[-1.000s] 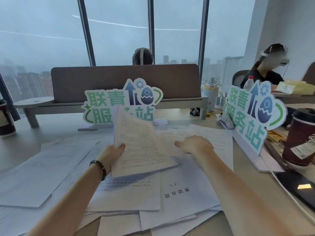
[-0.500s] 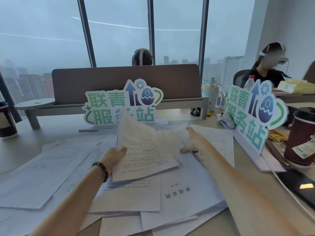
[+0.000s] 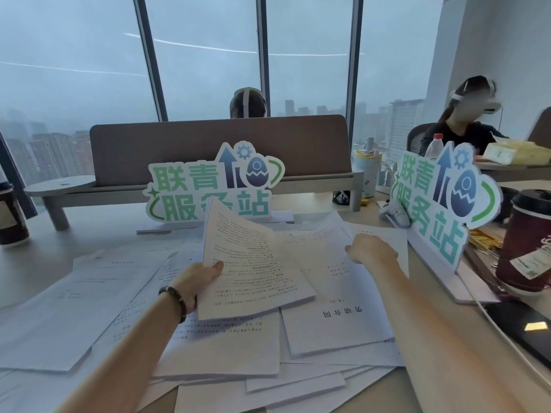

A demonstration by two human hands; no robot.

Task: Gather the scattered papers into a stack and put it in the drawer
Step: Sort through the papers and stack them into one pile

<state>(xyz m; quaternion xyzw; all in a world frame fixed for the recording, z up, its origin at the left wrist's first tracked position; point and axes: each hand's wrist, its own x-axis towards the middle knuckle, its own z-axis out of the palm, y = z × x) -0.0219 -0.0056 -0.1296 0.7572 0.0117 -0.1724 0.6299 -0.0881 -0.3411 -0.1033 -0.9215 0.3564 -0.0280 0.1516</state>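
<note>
White printed papers (image 3: 226, 344) lie scattered and overlapping across the desk (image 3: 441, 368). My left hand (image 3: 196, 278) grips the left edge of a thin stack of papers (image 3: 253, 263), thumb on top, holding it tilted up above the pile. My right hand (image 3: 371, 251) is further back and to the right, its fingers curled round the edge of a single sheet (image 3: 316, 236) that rises off the pile toward the held stack. One sheet with large printed characters (image 3: 343, 326) lies flat below the stack. No drawer is in view.
Two green and white standing signs (image 3: 214, 183) (image 3: 441, 204) flank the papers at the back and right. A dark red cup (image 3: 527, 242) and a black phone (image 3: 527, 329) sit at the right, another cup (image 3: 12, 216) at the far left. People sit behind the divider (image 3: 220, 147).
My right hand reached further back and took hold of a sheet, which now lifts off the pile. The stack in my left hand has stayed tilted up in nearly the same spot.
</note>
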